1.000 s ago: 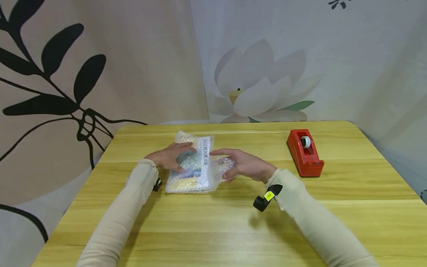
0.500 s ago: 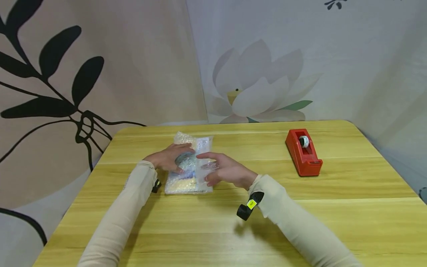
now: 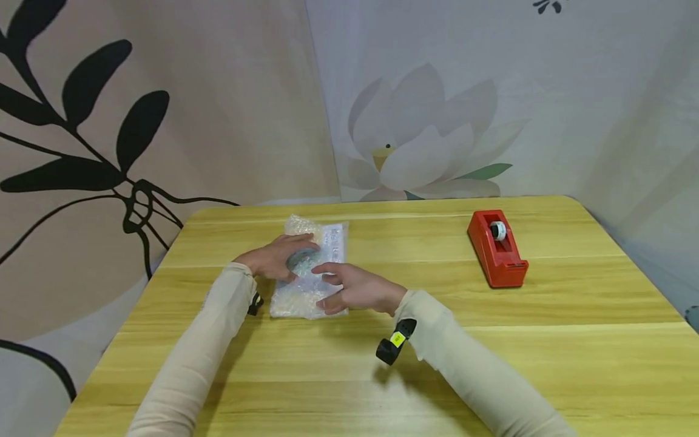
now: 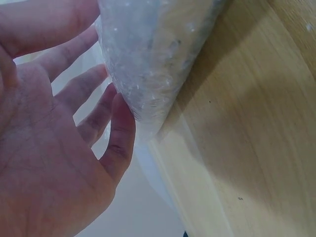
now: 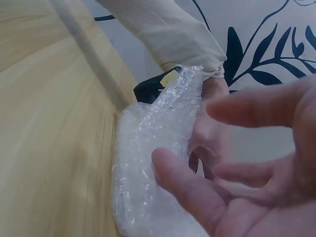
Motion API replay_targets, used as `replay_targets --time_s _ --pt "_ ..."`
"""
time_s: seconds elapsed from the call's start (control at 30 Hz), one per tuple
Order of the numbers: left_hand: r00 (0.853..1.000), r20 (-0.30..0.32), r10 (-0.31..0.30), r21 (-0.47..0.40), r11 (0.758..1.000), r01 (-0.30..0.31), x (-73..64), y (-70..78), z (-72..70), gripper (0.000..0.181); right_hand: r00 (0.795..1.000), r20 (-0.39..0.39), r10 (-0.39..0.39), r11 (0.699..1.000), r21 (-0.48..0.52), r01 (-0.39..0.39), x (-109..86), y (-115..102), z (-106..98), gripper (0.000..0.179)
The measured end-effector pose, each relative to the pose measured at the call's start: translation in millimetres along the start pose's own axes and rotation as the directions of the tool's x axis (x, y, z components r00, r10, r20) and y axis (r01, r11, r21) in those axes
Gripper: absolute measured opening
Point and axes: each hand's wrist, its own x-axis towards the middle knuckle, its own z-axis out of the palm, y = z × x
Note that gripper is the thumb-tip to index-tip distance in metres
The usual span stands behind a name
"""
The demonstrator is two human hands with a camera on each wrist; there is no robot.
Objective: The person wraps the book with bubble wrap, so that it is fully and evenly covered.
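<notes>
A book-like flat item in bubble wrap [image 3: 331, 240] lies on the wooden table; printed characters on its front show faintly through the wrap. My left hand [image 3: 275, 256] rests on its left part, fingers spread. Over the right part, my right hand [image 3: 361, 289] stretches its fingers leftward and touches the folded-over wrap. In the left wrist view, the fingertips meet the edge of the bubble wrap [image 4: 148, 64]. The right wrist view shows the right thumb [image 5: 170, 168] in front of the wrap's raised edge, its fingers apart. What lies beneath the palms is hidden.
A red tape dispenser [image 3: 498, 255] with a small white-cored roll stands at the right of the wooden table [image 3: 426, 388]. Behind the table's far edge hangs a printed cloth [image 3: 246, 91] with leaves and a flower.
My right hand has moved left, folding the loose bubble-wrap flap from the right side over the item's front. The left hand has stayed in place. The tape dispenser has not moved.
</notes>
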Motion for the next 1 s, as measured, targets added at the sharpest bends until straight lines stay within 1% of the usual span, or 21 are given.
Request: replay_targets --time_s 0.13,0.23,0.3,0.4,0.5,0.6,0.63,0.7,0.77,0.83,0.9,1.0 --pt "1.0 0.0 0.008 0.001 1.0 -0.008 -0.7 -0.6 -0.3 0.076 0.999 0.046 -0.008 0.997 -0.083 0.012 0.7 2.2 0.7 0.058" --pt "1.0 -0.001 0.029 0.018 0.999 -0.029 -1.0 -2.0 0.2 0.075 0.998 0.063 -0.011 0.987 -0.162 0.021 1.6 3.1 3.4 0.05" --pt "0.999 -0.002 0.039 0.025 0.999 -0.039 -1.5 -2.8 0.3 0.075 0.998 0.062 -0.028 0.968 -0.248 0.043 2.5 2.9 5.9 0.047" --pt "0.999 -0.003 0.049 0.03 0.998 -0.049 -2.1 -4.1 0.4 0.075 0.996 0.059 -0.063 0.919 -0.385 0.081 3.9 1.5 10.0 0.046" --pt "0.998 -0.006 0.058 0.022 0.998 -0.058 -2.1 -4.9 0.9 0.075 0.993 0.074 -0.096 0.846 -0.519 0.121 5.4 -0.3 12.6 0.049" --pt "0.998 -0.005 0.065 0.017 0.998 -0.064 -2.2 -5.9 2.4 0.076 0.989 0.103 -0.11 0.777 -0.611 0.15 6.5 -1.2 14.0 0.052" --pt "0.998 -0.004 0.065 0.013 0.998 -0.065 -2.4 -5.8 2.7 0.076 0.988 0.109 -0.111 0.763 -0.628 0.155 7.2 -1.1 14.1 0.052" --pt "0.998 -0.004 0.063 0.002 0.998 -0.063 -3.2 -6.0 3.3 0.076 0.987 0.117 -0.113 0.745 -0.647 0.162 8.7 0.0 14.4 0.053" --pt "0.999 -0.012 0.046 -0.024 0.999 -0.046 -4.1 -6.1 3.4 0.075 0.986 0.108 -0.125 0.724 -0.67 0.165 10.5 1.1 14.6 0.053" --pt "0.999 -0.038 0.025 -0.062 0.998 -0.028 -5.8 -6.4 3.2 0.075 0.985 0.099 -0.142 0.696 -0.698 0.171 12.2 1.6 15.4 0.052" --pt "0.997 -0.076 -0.007 -0.093 0.996 0.0 -7.5 -7.3 3.3 0.071 0.982 0.093 -0.164 0.649 -0.74 0.178 13.8 1.8 17.0 0.052" --pt "0.989 -0.143 -0.037 -0.123 0.992 0.019 -10.2 -8.9 4.2 0.059 0.979 0.09 -0.182 0.584 -0.791 0.181 15.9 0.5 20.1 0.051"
